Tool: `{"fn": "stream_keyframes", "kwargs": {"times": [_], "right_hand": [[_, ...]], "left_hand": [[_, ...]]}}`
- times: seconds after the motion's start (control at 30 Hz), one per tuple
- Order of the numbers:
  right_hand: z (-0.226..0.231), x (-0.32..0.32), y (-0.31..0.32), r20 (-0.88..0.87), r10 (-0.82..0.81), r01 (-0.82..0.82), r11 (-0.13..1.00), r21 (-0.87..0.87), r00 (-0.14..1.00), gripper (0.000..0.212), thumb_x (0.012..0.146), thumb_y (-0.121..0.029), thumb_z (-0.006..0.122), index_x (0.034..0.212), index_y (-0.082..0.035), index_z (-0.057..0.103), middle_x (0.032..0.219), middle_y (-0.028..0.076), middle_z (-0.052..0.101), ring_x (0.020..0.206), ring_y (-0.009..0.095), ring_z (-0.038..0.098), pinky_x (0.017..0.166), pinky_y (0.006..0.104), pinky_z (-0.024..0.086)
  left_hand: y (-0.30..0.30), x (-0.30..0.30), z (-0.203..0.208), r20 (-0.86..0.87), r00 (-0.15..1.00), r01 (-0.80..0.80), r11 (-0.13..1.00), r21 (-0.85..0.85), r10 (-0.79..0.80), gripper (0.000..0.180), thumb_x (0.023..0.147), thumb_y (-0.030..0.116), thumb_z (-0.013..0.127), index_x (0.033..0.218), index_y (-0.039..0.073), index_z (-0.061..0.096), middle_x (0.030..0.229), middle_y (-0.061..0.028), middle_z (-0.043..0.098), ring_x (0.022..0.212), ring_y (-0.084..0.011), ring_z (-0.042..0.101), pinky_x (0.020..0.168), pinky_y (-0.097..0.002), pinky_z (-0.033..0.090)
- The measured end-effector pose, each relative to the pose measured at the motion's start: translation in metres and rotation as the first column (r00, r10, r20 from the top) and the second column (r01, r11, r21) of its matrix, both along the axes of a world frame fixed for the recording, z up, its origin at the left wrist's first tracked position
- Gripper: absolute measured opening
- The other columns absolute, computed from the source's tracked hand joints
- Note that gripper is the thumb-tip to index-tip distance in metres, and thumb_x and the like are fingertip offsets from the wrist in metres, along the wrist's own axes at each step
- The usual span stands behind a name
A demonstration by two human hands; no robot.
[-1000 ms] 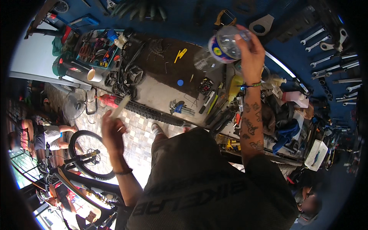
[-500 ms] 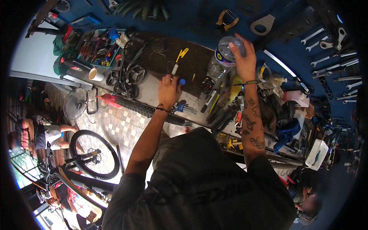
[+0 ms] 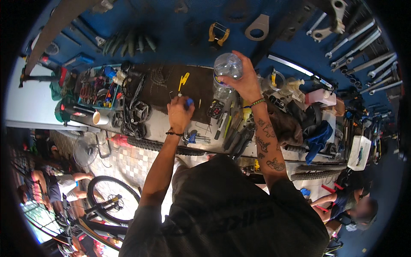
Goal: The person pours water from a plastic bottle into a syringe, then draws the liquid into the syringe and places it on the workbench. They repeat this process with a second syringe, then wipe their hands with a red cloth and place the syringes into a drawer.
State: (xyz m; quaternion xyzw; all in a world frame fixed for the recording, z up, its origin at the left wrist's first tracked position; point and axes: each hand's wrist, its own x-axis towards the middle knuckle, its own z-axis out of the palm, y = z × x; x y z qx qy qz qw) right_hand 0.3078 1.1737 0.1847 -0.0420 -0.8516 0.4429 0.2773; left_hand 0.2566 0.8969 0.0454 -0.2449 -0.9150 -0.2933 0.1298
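Observation:
My right hand (image 3: 247, 80) is wrapped around a clear plastic bottle (image 3: 227, 65) with a dark blue label, held over the back of the workbench. My left hand (image 3: 180, 115) is low over the bench with its fingers curled, and a small round blue cap (image 3: 189, 103) shows between thumb and fingers. Just beyond its fingertips a yellow-handled tool (image 3: 183, 81) rests on the dark mat (image 3: 160, 92). A set of blue-holdered hex keys (image 3: 196, 138) lies near the left wrist.
Hand tools and black bike parts (image 3: 141, 112) crowd the workbench, with a paper cup (image 3: 100, 118) at left. Wrenches (image 3: 351, 38) hang on the blue wall. A white basket (image 3: 358, 153) stands at right. A bicycle wheel (image 3: 112, 199) and other people are around the bench.
The whole view has shifted, so the bench sits lower and further left. The bottle stays in my right hand and now appears further left. My left hand remains near the yellow-handled tool.

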Motion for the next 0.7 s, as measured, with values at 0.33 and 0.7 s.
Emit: {"fn": "stream_keyframes", "kwargs": {"times": [0.33,0.7], "right_hand": [[-0.015,-0.003,0.002,-0.059,-0.029,0.027,0.999,-0.041,0.998,0.096,0.069,-0.037,0.099,0.147,-0.005,0.054,0.14,0.018,0.062,0.129,0.037,0.063,0.108,0.0454,0.052],[-0.007,0.0,0.001,0.071,-0.024,0.025,1.0,-0.006,0.997,0.101,0.067,-0.051,0.097,0.144,-0.001,0.054,0.139,0.019,0.062,0.131,0.039,0.059,0.111,0.0455,0.049]], "left_hand": [[0.127,-0.033,0.224,-0.177,0.857,0.496,0.868,0.027,-0.484,0.031,0.092,0.024,0.08,0.11,0.0,0.073,0.102,-0.0179,0.072,0.09,-0.0365,0.073,0.079,-0.0456,0.058],[0.139,-0.069,0.244,-0.139,0.626,0.724,0.638,-0.261,-0.768,0.031,0.088,0.018,0.079,0.115,0.006,0.071,0.097,-0.0198,0.075,0.099,-0.0416,0.072,0.085,-0.0506,0.057]]}}
